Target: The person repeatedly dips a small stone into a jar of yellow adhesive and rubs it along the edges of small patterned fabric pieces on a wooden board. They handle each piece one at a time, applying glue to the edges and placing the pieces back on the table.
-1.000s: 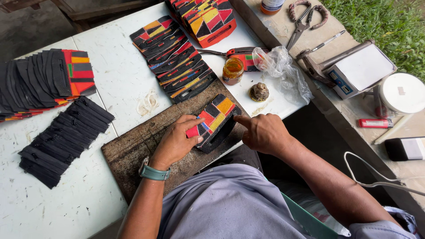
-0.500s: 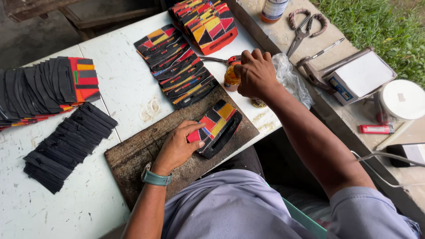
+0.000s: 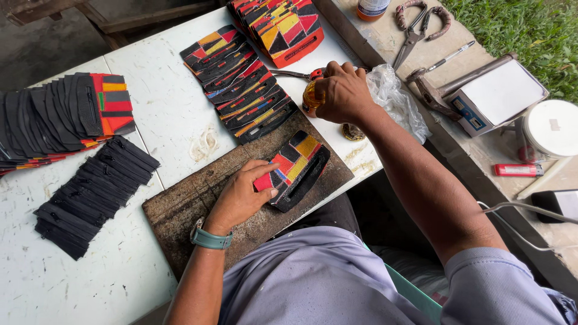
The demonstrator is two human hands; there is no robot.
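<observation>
My left hand [image 3: 241, 194] presses down on a colourful patchwork pouch piece [image 3: 296, 162] with black trim, which lies on a dark wooden board [image 3: 180, 207]. My right hand [image 3: 343, 91] reaches over the small amber glue jar [image 3: 309, 99] and closes around its top. What the fingers hold inside the jar is hidden. A row of similar multicoloured pieces [image 3: 244, 84] lies fanned out beyond the board.
Black strips [image 3: 93, 195] and black panels with a red-orange one [image 3: 66, 117] lie at the left. An orange-edged stack [image 3: 283, 24] sits at the back. A crumpled plastic bag [image 3: 397, 99], pliers [image 3: 415, 27], a white box [image 3: 497, 96], a white lid [image 3: 554, 127] and a red lighter [image 3: 518, 170] are at the right.
My right hand left the pouch piece on the board and moved up to the amber jar. My left hand stayed on the piece.
</observation>
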